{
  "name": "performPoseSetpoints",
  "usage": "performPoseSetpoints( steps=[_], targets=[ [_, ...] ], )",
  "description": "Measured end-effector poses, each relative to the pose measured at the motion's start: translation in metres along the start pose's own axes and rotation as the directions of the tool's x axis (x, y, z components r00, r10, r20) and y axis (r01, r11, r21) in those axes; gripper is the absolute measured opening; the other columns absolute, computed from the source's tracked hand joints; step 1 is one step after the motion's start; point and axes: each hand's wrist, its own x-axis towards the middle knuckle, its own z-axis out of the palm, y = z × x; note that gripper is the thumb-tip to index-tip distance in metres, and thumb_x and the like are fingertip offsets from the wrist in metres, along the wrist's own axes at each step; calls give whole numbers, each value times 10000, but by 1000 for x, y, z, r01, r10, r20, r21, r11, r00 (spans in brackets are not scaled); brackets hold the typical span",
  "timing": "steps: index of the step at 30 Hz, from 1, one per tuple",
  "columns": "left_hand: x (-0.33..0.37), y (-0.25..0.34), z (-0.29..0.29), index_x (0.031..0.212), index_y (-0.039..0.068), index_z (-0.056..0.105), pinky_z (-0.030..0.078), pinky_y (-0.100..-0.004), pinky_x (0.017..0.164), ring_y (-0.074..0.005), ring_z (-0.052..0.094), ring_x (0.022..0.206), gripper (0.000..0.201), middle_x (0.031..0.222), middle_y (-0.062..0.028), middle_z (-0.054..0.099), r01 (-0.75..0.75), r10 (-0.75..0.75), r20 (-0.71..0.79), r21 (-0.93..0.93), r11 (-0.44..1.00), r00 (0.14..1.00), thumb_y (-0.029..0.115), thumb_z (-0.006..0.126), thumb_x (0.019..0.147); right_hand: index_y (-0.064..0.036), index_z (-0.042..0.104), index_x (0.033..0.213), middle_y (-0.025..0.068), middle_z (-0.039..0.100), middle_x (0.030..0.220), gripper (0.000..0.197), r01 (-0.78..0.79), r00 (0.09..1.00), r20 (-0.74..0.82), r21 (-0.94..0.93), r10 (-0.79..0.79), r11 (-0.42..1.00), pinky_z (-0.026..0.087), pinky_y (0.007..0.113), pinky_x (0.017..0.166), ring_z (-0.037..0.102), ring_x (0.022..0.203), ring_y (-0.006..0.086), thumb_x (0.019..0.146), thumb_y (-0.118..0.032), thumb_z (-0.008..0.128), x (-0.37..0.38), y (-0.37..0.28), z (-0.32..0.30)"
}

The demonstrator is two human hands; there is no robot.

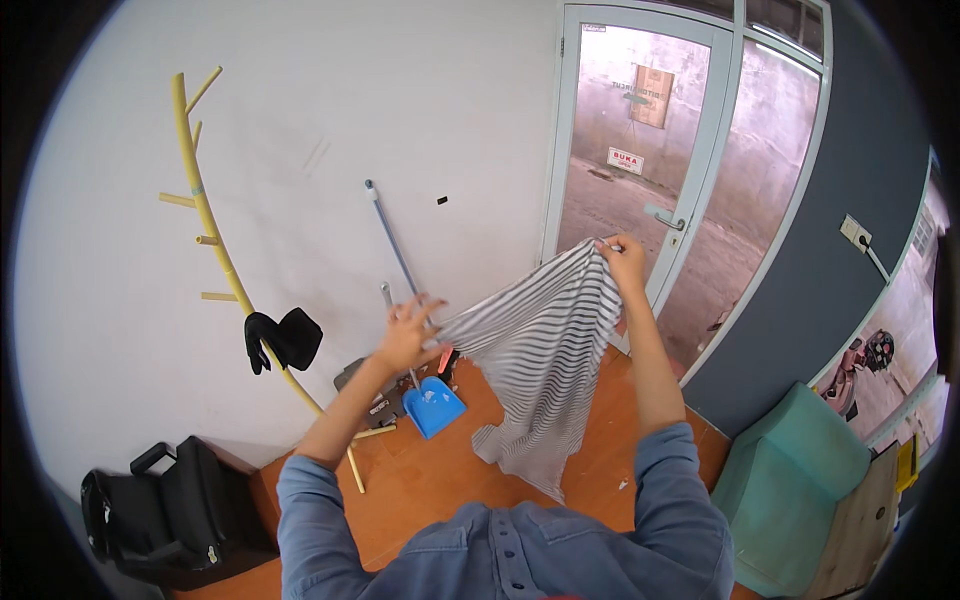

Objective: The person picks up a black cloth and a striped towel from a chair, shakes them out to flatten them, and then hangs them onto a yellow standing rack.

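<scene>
A grey-and-white striped cloth hangs in the air in front of me, its lower end dangling over the orange floor. My right hand pinches its upper right corner, raised in front of the glass door. The cloth's upper left edge stretches toward my left hand, whose fingers are spread apart beside it. I see no grip there, though the fingertips come very close to the fabric.
A yellow coat stand with a black cap-like item leans at left. A blue dustpan and a blue-handled pole stand by the wall. A black bag sits lower left, a green sofa lower right. The glass door is beyond.
</scene>
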Motion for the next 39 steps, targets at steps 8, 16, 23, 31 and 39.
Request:
performPoseSetpoints(
  steps=[8, 16, 23, 31, 39],
  targets=[
    [45, -74, -90, 674, 101, 632, 243, -514, 896, -292, 333, 1191, 209, 1221, -29, 454, -7, 7, 13, 18, 1000, 1000, 278, 737, 637, 7, 636, 782, 50, 604, 707, 123, -331, 934, 236, 299, 267, 895, 411, 244, 606, 531, 648, 117, 739, -98, 680, -20, -16, 8],
    [79, -66, -156, 660, 99, 580, 176, -451, 952, -271, 312, 1188, 329, 1195, -12, 457, 20, -29, -64, -143, 990, 998, 315, 798, 543, -18, 629, 766, 16, 585, 682, 120, -318, 942, 210, 293, 263, 902, 384, 220, 574, 498, 617, 81, 759, -126, 682, -12, -22, -6],
    [102, -67, -191, 672, 110, 564, 185, -429, 949, -258, 317, 1170, 319, 1126, -21, 458, 35, -66, -221, -143, 989, 973, 298, 800, 570, -57, 617, 759, -35, 552, 656, 75, -273, 954, 225, 374, 199, 886, 359, 166, 545, 474, 599, 30, 783, -96, 677, -9, -54, -18],
    [109, -92, -179, 806, 129, 624, 245, -491, 903, -186, 452, 1048, 215, 977, 36, 497, -38, 112, -172, 385, 922, 979, 303, 700, 705, -5, 650, 805, 2, 591, 739, 89, -132, 978, 203, 430, 47, 893, 416, 209, 598, 518, 657, 69, 744, -50, 697, -6, -41, -12],
    [103, -98, -138, 813, 149, 613, 228, -482, 919, -175, 417, 1070, 267, 1052, 20, 485, 297, -215, -237, 396, 869, 947, 348, 725, 675, 27, 644, 800, -4, 521, 671, 133, 105, 985, 101, 308, -142, 946, 361, 213, 535, 433, 584, 69, 726, -60, 712, -12, -49, 11]
  ],
)
